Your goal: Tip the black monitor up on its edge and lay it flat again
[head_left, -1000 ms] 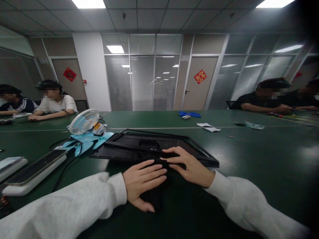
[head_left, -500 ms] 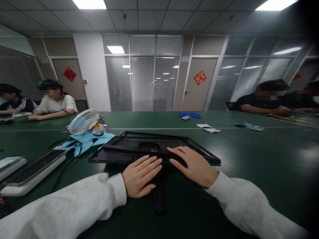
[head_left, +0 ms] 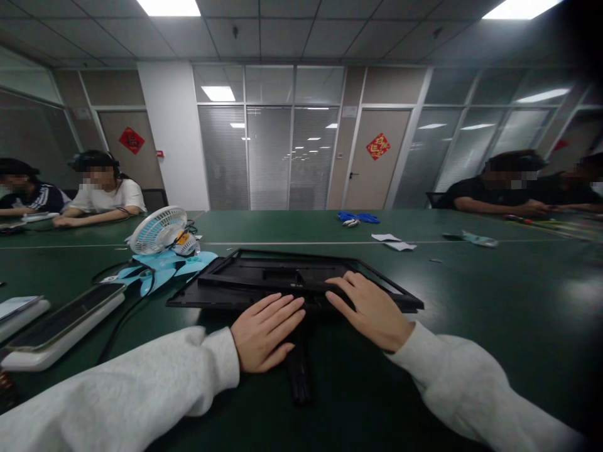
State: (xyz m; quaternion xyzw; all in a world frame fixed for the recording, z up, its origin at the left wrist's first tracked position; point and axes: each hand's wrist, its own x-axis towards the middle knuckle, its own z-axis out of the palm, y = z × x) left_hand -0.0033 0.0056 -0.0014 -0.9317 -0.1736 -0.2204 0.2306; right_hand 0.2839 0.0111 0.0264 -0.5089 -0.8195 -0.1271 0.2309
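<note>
A black monitor back panel [head_left: 186, 299] lies on the green table in front of me. On top of it rests a loose black monitor frame [head_left: 264, 282] with an LG logo on its near bar. My left hand [head_left: 266, 336] is open, fingers stretched flat together, with the fingertips at the panel's near edge. Fingers above and thumb below, my right hand [head_left: 370, 312] grips the near bar of the frame to the right of the logo. Below my hands stands a black, elongated piece like a monitor stand neck [head_left: 300, 373]; its top is partly hidden.
Left of the panel are a white fan head [head_left: 160, 232], light-blue fan blades [head_left: 164, 270], a cable and a phone on a white block [head_left: 70, 317]. Blue gloves [head_left: 358, 218] and paper scraps [head_left: 398, 243] lie farther back. Several people sit at both far sides.
My right hand has shifted slightly right along with the frame, whose near bar now sits a little farther right over the panel. My left hand has barely moved.
</note>
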